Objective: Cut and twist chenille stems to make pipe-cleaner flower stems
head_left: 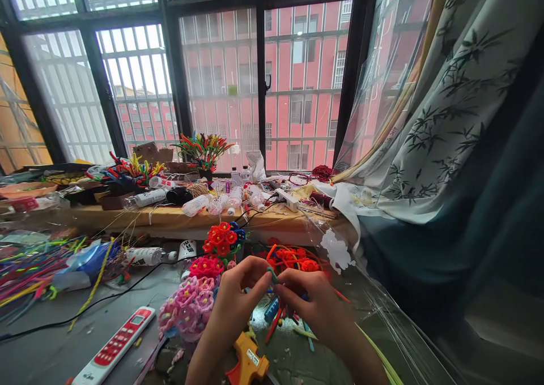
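Note:
My left hand (238,294) and my right hand (312,300) meet over the middle of the table, fingertips pinched together. Between them is a short, curled green pipe cleaner (272,274), partly hidden by the fingers. Pink fuzzy flowers (189,306) stand in a bunch beside my left wrist, with red flowers (221,239) behind them. Orange-red pipe cleaner flowers (293,257) lie just beyond my hands. Below and between my forearms rests a yellow glue gun (249,359). A small blue cylinder (271,310) and loose coloured stems lie under my fingers.
A red-and-white remote-like device (114,345) lies at left, near a black cable (93,301). Bundles of coloured stems (38,269) spread at far left. Plastic bottles (195,205) and a power strip (288,200) crowd the windowsill. A curtain (450,107) hangs at right.

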Demonstrator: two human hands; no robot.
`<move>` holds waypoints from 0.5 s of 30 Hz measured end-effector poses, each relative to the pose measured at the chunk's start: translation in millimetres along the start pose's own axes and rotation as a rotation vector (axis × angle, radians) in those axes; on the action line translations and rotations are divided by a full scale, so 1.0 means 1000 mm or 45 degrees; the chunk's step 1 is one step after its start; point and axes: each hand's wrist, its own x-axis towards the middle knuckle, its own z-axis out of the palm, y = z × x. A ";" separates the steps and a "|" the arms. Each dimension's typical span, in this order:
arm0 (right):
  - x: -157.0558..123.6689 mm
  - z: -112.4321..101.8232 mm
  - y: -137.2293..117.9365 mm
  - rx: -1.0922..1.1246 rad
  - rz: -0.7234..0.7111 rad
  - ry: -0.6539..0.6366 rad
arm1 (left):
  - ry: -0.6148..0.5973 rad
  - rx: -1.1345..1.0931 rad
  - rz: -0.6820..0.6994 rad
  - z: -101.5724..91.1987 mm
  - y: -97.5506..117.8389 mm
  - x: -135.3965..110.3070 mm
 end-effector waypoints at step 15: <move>0.004 0.001 0.008 -0.554 -0.083 0.252 | 0.058 0.437 0.190 -0.005 0.000 0.000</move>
